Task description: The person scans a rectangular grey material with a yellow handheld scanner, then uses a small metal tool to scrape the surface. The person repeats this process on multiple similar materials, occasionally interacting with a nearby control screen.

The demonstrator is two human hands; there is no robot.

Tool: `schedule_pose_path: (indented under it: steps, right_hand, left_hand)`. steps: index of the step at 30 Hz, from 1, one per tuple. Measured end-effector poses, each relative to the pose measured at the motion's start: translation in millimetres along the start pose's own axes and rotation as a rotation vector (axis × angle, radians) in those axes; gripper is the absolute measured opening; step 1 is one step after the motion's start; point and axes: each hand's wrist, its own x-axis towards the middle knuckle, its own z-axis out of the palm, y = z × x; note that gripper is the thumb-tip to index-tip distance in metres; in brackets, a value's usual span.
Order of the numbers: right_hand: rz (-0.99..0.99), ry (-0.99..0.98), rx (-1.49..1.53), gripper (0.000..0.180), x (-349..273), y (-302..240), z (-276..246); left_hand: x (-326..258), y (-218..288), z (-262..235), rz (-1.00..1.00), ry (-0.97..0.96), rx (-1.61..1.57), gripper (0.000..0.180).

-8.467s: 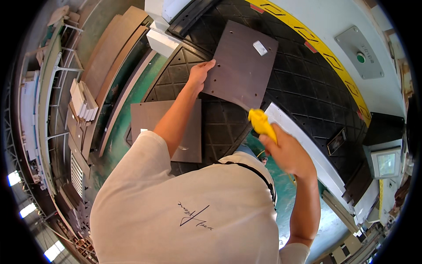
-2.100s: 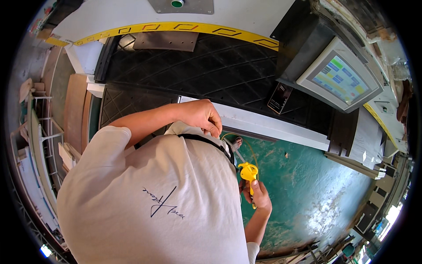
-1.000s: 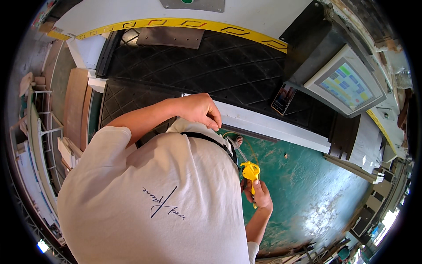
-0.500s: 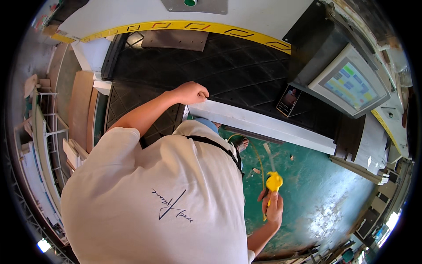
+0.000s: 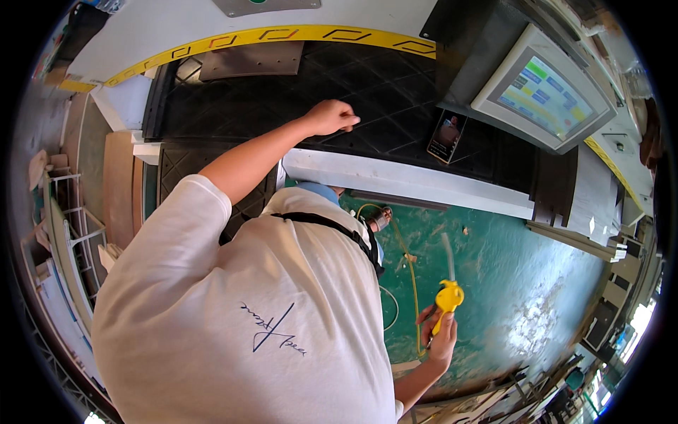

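Note:
My left hand (image 5: 332, 116) reaches forward with its fingers curled and rests on the black diamond-patterned mat (image 5: 268, 106) of a big machine bed. Nothing shows inside the hand. My right hand (image 5: 441, 343) hangs low at my side over the green floor (image 5: 522, 283) and grips a yellow air blow gun (image 5: 448, 297). Its thin nozzle points up and away from me. A yellow-green hose (image 5: 411, 268) runs along the floor beside the gun. A brown panel (image 5: 251, 60) lies at the far edge of the mat, well beyond my left hand.
A white rail (image 5: 424, 180) edges the bed near me. A dark phone (image 5: 446, 136) leans on the mat, next to a grey console with a lit screen (image 5: 544, 95). A yellow-marked border (image 5: 282, 34) lines the far side. Racks of boards (image 5: 70, 233) stand at left.
My left hand has slid forward from the white rail onto the black mat. My right hand has dropped lower and to the right, still holding the blow gun.

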Motion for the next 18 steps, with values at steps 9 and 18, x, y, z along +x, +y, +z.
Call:
schedule_pose_path:
  steps: [9, 18]
  right_hand:
    - [0.057, -0.072, 0.039, 0.061, -7.8, 26.3, 15.4]
    - [0.044, 0.212, 0.133, 0.067, -46.9, 42.6, -0.7]
  left_hand:
    - [129.2, 93.0, 112.3, 0.205, 0.038, 0.020, 0.038]
    - [160.5, 100.8, 137.6, 0.116, 0.055, 0.134, 0.045]
